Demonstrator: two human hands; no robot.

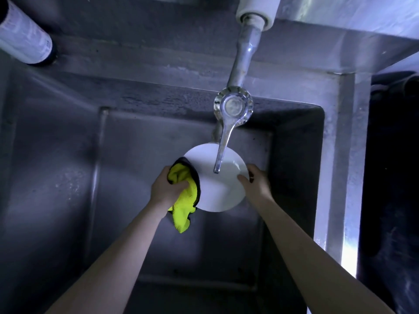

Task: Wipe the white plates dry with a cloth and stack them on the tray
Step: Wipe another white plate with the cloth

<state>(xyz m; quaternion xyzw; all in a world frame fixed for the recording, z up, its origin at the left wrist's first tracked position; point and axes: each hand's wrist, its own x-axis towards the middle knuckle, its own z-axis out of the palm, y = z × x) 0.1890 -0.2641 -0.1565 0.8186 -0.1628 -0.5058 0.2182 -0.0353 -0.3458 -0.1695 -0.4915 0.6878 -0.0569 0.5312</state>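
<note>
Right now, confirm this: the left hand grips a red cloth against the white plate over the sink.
Wrong colour: the head view shows the cloth is yellow. The left hand grips a yellow cloth against the white plate over the sink.

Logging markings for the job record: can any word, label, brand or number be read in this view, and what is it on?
No text can be read in this view.
White cylinder, top left: faint grey marks, too blurred to read.
White plate: no print or stamp shows.
Yellow cloth: no tag or label shows.
Tap: no brand or marking shows.
</note>
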